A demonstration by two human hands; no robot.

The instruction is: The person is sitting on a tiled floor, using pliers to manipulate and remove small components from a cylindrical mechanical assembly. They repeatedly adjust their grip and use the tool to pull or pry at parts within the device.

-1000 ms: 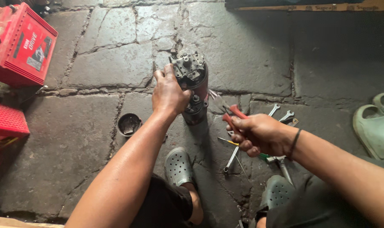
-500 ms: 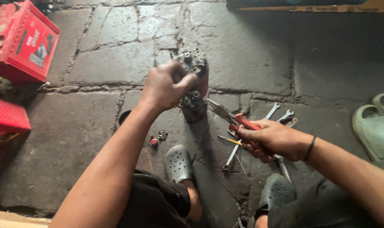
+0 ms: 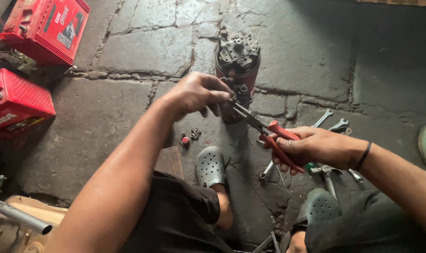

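Down on the cracked stone floor [image 3: 128, 107], the right hand [image 3: 316, 149] grips red-handled pliers [image 3: 269, 136], fingers wrapped tight around the handles. The left hand [image 3: 196, 93] pinches at the pliers' tip, just in front of the upright motor unit [image 3: 237, 61]. Spanners [image 3: 332, 122] lie beside the right wrist.
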